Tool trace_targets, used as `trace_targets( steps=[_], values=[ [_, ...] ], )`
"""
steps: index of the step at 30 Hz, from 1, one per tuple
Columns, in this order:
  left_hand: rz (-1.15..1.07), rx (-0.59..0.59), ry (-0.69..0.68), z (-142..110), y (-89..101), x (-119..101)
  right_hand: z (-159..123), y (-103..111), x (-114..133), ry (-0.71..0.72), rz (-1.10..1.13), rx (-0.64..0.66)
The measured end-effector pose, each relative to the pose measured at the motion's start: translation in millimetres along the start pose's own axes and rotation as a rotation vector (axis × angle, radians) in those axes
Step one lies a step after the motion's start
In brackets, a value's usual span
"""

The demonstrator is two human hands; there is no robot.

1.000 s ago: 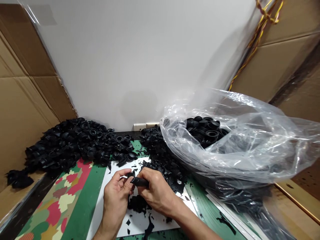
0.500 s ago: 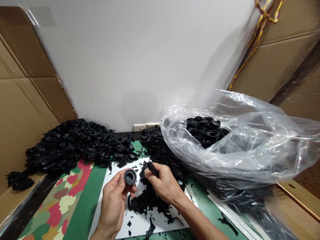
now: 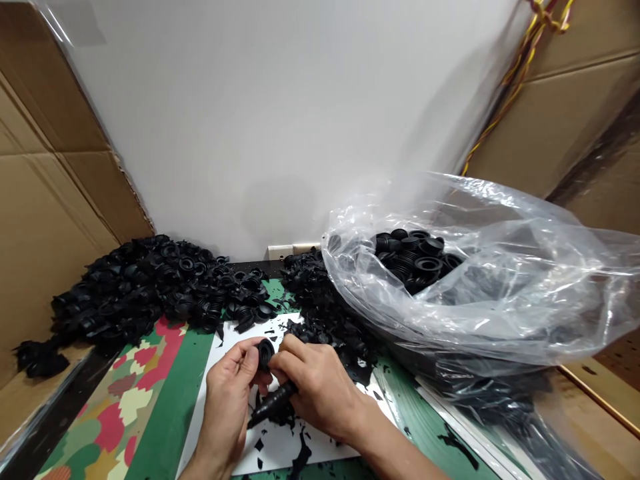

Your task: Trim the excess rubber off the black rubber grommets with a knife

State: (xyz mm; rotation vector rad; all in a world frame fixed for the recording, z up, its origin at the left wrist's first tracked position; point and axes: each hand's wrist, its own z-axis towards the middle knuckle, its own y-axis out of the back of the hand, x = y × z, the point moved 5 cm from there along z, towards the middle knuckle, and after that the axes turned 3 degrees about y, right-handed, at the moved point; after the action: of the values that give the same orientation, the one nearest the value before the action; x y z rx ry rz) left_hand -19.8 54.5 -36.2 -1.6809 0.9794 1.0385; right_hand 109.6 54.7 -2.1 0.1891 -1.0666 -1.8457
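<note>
Ribbed black cap (image 3: 265,355) sits at the left hand (image 3: 225,393), pinched between thumb and fingers, held up over the white sheet (image 3: 280,445), nearer its left edge than its right. Its round end faces partly toward me; exact tilt of its long axis uncertain.

Key relation: cap lies just beyond the black tool (image 3: 274,402) and at the right hand's (image 3: 320,385) fingertips, on their left. Left hand is nearer, being the 1 that carries it. Fingertip contact on the right side: cannot tell.

Tool's long axis slants from under the right fingers toward the sheet's near-left corner, narrow end beside the left palm, directed away from the cap. Right hand is closed around its thicker end, knuckles up, forearm coming in over the sheet's near-right side. The 2 hands are close together, left thumb upright along the cap.

Black scraps (image 3: 303,457) lie near the sheet's near edge.
</note>
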Motion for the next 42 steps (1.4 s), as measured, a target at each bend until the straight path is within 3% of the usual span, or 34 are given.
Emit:
trace_targets(
  steps=[5, 9, 13, 16, 22, 28, 34, 42],
  values=[
    [0.014, -0.023, 0.019, 0.6, 2.1, 1.9, 1.8, -7.7, 12.5, 0.069, -0.244, 0.001],
    [0.002, 0.017, 0.020, -3.5, -1.5, -1.7, -0.4, -8.6, -0.5, -0.102, -0.288, -0.126],
    [-0.019, 0.061, 0.011, -6.2, -4.9, -4.8, -6.9, 5.6, -31.9, -0.368, -0.129, -0.282],
    [-0.027, 0.072, 0.014, -5.7, -4.6, -5.5, -8.9, 15.3, -45.8, -0.470, 0.085, -0.356],
    [-0.049, 0.074, 0.006, -3.8, -1.5, -5.5, -8.3, 16.4, -47.3, -0.569, 0.246, -0.302],
    [-0.058, 0.037, 0.026, -3.7, -2.1, -4.9, -6.5, 16.0, -39.2, -0.604, 0.416, -0.339],
    [-0.047, 0.020, 0.011, -4.9, -2.6, -7.0, -4.5, 6.1, -32.7, -0.656, 0.571, -0.189],
    [-0.043, 0.011, -0.015, -4.2, -1.3, -4.0, 1.3, 5.4, -10.1, -0.394, 0.628, -0.195]
  ],
)
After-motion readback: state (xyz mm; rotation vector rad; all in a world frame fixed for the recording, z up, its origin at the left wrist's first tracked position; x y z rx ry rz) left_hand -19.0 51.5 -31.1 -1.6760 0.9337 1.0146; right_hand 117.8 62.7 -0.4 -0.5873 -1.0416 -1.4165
